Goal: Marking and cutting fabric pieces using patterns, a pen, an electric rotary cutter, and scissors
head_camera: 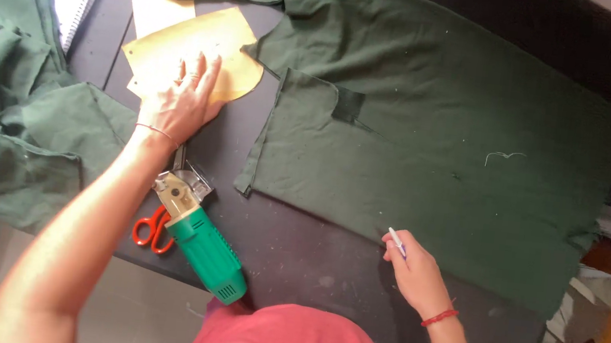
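Head view: I see my left hand (182, 100) lying flat, fingers spread, on a stiff tan paper pattern piece with a curved edge (220, 47), which rests on the matte black counter (296, 251). My right hand (417, 272) is curled around a slim white marking pen (396, 241) at the lower edge of the soft dark green fabric panel (432, 140) spread across the counter. Between them lie a green-bodied electric rotary cutter (198, 240) and red-handled scissors (152, 229). Crumpled green cloth (5, 114) is heaped at left.
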